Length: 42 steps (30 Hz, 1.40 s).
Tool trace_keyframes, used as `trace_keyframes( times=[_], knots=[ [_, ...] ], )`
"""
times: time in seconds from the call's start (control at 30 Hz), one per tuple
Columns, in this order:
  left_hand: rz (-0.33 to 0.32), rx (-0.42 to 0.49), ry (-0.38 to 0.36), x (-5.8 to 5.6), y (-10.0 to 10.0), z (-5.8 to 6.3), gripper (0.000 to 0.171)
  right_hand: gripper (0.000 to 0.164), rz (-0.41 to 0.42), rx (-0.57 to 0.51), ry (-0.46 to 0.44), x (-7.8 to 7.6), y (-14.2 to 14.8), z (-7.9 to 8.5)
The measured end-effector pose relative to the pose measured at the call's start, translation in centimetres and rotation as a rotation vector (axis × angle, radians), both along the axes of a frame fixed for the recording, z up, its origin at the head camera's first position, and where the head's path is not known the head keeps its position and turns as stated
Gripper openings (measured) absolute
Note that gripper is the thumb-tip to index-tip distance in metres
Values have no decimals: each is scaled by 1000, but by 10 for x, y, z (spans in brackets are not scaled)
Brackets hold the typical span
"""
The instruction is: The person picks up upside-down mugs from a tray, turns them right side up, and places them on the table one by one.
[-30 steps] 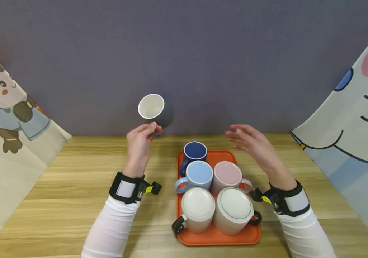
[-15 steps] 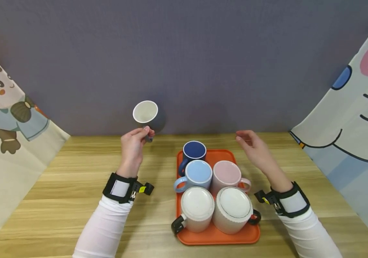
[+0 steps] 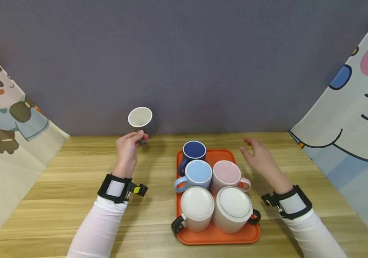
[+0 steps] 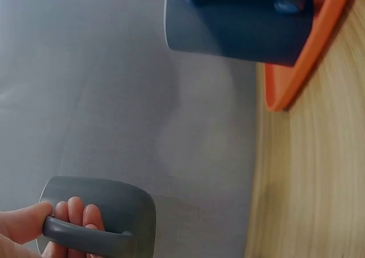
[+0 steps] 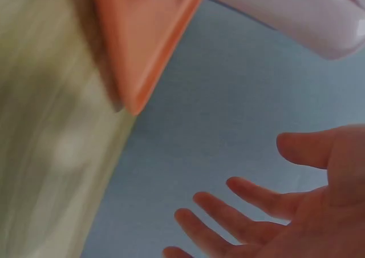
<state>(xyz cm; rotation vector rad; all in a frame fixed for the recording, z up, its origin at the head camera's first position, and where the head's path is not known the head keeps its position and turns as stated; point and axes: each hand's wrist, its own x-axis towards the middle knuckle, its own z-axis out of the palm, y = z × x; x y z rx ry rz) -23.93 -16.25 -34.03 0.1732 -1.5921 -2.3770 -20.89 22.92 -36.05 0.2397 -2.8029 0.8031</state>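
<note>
A grey mug (image 3: pixel 140 118), white inside, is held upright above the back left of the table. My left hand (image 3: pixel 127 148) grips it by its handle (image 4: pixel 91 236), thumb on top and fingers through the loop. My right hand (image 3: pixel 261 159) is off to the right of the orange tray (image 3: pixel 219 239), its fingers apart and holding nothing in the right wrist view. Closest to that hand on the tray is an upside-down pink mug (image 3: pixel 227 173). Beside it stand a navy mug (image 3: pixel 194 150) and an upside-down light blue mug (image 3: pixel 198 172).
Two upside-down white mugs, a left one (image 3: pixel 197 208) and a right one (image 3: pixel 234 208), both with black handles, fill the tray's front. The wooden table (image 3: pixel 74 186) ends against a grey wall panel (image 3: pixel 184 64). Printed cloths hang at both sides.
My left hand has moved the grey mug left and lower, toward the table. My right hand has drawn back to the right, away from the space above the tray.
</note>
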Motion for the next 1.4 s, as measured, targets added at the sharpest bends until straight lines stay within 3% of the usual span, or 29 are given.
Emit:
trace_keyframes(
  times=[0.43,0.7,1.07,1.4],
  knots=[
    [45,-11,-68,-8,-15,-15,24,50,-73,106,-12,1,17,-15],
    [71,-44,-96,-11,-21,-21,13,50,-129,147,-42,4,21,-16],
    [84,-70,-143,-18,-29,-32,19,51,-136,157,-72,6,32,-23],
    [90,-88,-200,-24,-36,-40,14,54,-147,170,-109,8,43,-26]
  ],
)
